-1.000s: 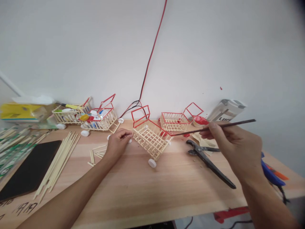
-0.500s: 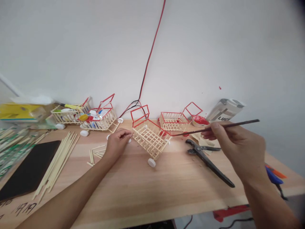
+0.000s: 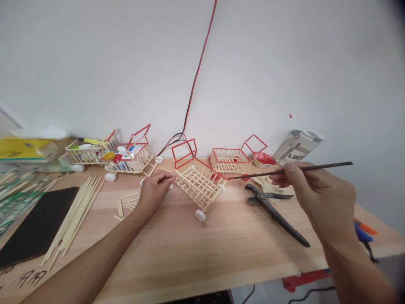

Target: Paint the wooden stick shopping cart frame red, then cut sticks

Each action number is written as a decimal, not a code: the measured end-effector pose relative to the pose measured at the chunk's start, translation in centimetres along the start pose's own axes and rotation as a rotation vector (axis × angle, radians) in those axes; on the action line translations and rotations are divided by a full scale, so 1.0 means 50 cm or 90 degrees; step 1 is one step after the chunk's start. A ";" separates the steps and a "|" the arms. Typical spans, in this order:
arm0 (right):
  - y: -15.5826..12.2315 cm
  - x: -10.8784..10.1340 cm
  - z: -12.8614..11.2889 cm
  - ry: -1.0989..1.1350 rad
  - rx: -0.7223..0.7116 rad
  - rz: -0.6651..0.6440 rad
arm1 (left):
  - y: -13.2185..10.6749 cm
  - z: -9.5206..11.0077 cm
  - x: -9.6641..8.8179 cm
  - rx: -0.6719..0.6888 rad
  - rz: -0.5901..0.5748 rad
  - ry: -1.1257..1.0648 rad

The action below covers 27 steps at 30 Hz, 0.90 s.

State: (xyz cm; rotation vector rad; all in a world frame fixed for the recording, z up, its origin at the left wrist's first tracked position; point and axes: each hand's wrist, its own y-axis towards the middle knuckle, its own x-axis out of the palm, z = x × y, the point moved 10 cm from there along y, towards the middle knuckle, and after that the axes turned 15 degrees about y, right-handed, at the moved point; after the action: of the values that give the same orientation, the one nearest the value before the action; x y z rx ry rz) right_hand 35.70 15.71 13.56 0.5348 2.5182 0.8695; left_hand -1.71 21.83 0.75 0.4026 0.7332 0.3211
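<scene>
A miniature shopping cart (image 3: 200, 188) made of thin wooden sticks stands in the middle of the table, its handle and part of its top rim red, with white wheels. My left hand (image 3: 156, 188) pinches the cart at its left corner, the fingertips closed there. In my right hand (image 3: 316, 196) is a thin dark paintbrush (image 3: 259, 174), held like a pen. The brush tip touches the right corner of the cart's top rim, where the red ends. Behind the brush stands another stick cart (image 3: 229, 160) with a red rim, beside a small bowl of red paint (image 3: 265, 159).
Black cutters (image 3: 278, 215) lie below my right hand, near a tilted white-and-grey container (image 3: 297, 145). Two filled carts (image 3: 129, 162) stand at the back left. Loose sticks (image 3: 74, 217), short cut pieces (image 3: 126, 204) and a black board (image 3: 39, 228) lie leftward.
The brush and my right hand have shifted slightly right, with the tip still at the rim's corner. My left hand keeps its place at the cart. The whole view has drifted slightly.
</scene>
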 end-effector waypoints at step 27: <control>0.028 0.021 0.039 0.071 0.051 -0.049 | 0.001 0.001 -0.001 0.001 -0.001 0.009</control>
State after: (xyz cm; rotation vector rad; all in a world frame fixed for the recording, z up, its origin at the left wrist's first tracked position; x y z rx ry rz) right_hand 36.11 18.21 12.78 0.4216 2.6651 0.7922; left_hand -1.71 21.83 0.87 0.4020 0.7480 0.3227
